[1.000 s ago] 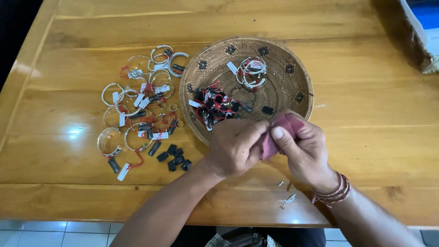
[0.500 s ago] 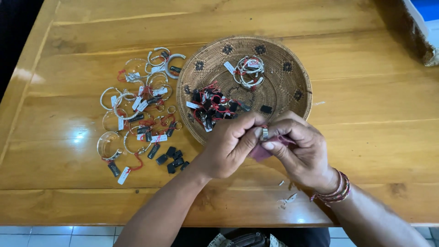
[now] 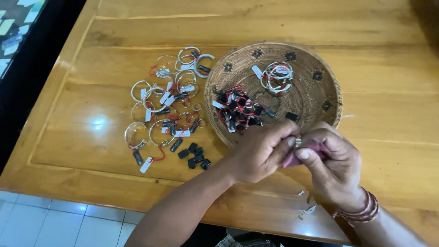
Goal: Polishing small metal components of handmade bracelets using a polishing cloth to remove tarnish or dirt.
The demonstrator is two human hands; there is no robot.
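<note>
Wooden table [image 3: 388, 119]: both hands [image 3: 299, 153] pinch 1 small ring [image 3: 298, 141] and pink cloth [image 3: 315, 148].

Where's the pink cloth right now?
In the head view, the pink cloth is pinched between the left hand and right hand, just below the woven basket's near rim.

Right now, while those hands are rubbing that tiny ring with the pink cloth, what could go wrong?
The small ring is pinched only by fingertips of the left hand and right hand, so it might slip out of the pink cloth and roll off the wooden table; the near edge is close. A forearm could also nudge the woven basket or sweep the tagged bangles beside it into a tangle.
</note>
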